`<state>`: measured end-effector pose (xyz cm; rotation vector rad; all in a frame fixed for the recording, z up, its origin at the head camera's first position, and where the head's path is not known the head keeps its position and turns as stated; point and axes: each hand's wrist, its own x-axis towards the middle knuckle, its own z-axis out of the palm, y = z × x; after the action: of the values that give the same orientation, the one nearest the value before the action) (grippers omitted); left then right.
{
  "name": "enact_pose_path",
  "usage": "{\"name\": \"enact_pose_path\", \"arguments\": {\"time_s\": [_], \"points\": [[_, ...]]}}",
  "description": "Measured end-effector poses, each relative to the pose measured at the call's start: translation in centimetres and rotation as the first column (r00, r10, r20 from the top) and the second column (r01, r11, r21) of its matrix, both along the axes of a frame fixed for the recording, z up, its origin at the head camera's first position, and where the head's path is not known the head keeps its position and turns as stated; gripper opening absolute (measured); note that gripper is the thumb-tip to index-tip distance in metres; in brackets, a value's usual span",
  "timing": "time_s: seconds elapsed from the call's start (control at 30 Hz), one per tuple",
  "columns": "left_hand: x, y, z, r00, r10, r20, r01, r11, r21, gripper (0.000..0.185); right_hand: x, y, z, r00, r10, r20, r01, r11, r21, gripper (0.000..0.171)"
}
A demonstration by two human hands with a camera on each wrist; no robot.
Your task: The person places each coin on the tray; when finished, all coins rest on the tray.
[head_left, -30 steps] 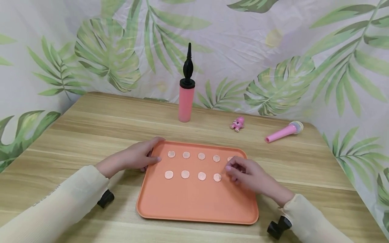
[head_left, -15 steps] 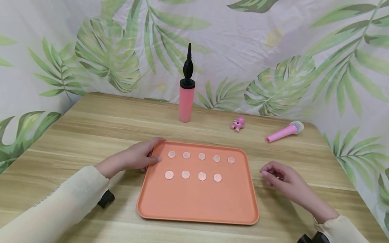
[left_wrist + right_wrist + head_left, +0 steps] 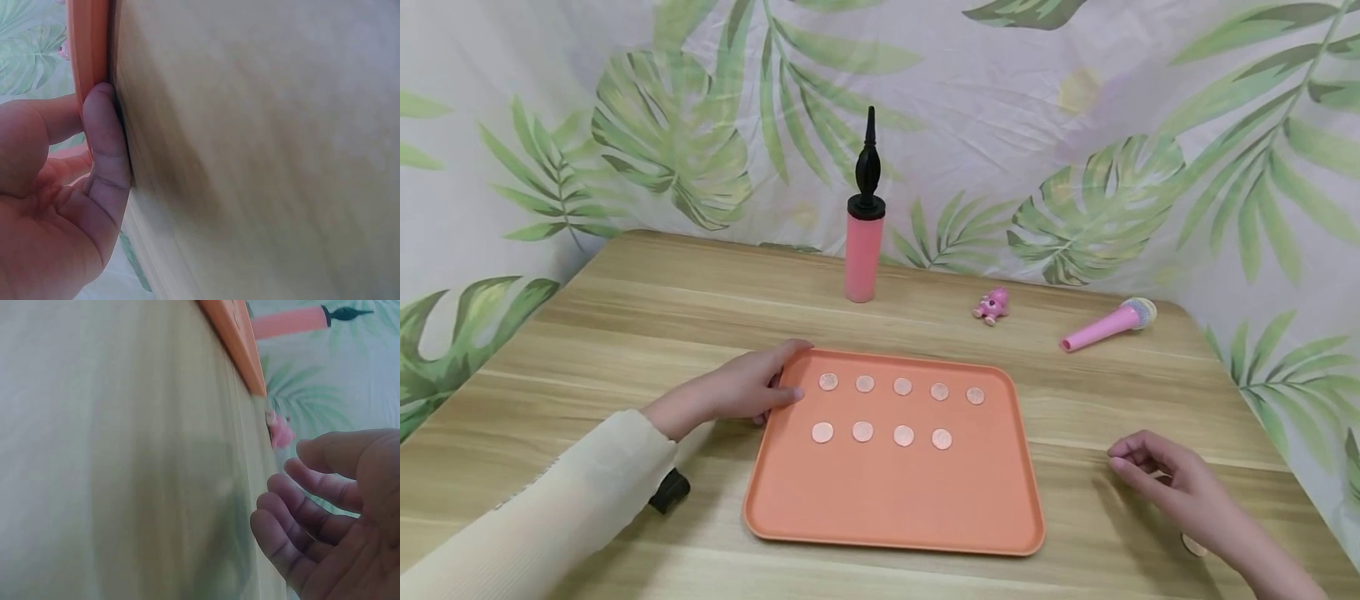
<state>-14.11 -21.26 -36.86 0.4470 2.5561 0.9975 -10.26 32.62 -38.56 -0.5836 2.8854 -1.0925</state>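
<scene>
An orange tray (image 3: 895, 517) lies on the wooden table, bearing two rows of copper-coloured coins (image 3: 903, 436). My left hand (image 3: 752, 385) grips the tray's left rim near its far corner, thumb over the top. In the left wrist view, fingers (image 3: 105, 140) curl against the outer side of the rim. Right of the tray, my right hand (image 3: 1176, 479) hovers over the table with fingers loosely bent. The right wrist view shows nothing between the thumb and fingers (image 3: 294, 506). Another coin (image 3: 1193, 546) lies on the table, partly hidden under the right wrist.
Behind the tray stands a pink hand pump (image 3: 863, 250) with a black top. To its right sit a small pink bear figure (image 3: 992, 307) and a pink toy microphone (image 3: 1108, 325). A leaf-patterned curtain (image 3: 955, 125) hangs along the table's back edge.
My right hand has left the tray and moved right and toward me, uncovering the last coin of the far row. My left hand keeps its grip on the tray.
</scene>
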Motion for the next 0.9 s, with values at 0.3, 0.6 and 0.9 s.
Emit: {"name": "enact_pose_path", "arguments": {"time_s": [0.3,0.6,0.9], "points": [[0.0,0.2,-0.6,1.000,-0.011,-0.003,0.011,1.000,0.008,0.064,1.9,3.6,-1.0,0.994,-0.106,0.005,0.105,0.992,0.073,0.006],[-0.2,0.0,-0.4,1.000,0.001,0.004,-0.001,1.000,0.002,0.065,2.8,6.3,-1.2,0.988,-0.125,0.092,0.102,0.969,0.224,0.017],[0.0,-0.1,0.1,1.000,0.008,0.001,-0.008,1.000,-0.004,0.065,3.0,6.9,-0.6,0.924,-0.245,0.292,0.139,0.930,0.340,0.045]]}}
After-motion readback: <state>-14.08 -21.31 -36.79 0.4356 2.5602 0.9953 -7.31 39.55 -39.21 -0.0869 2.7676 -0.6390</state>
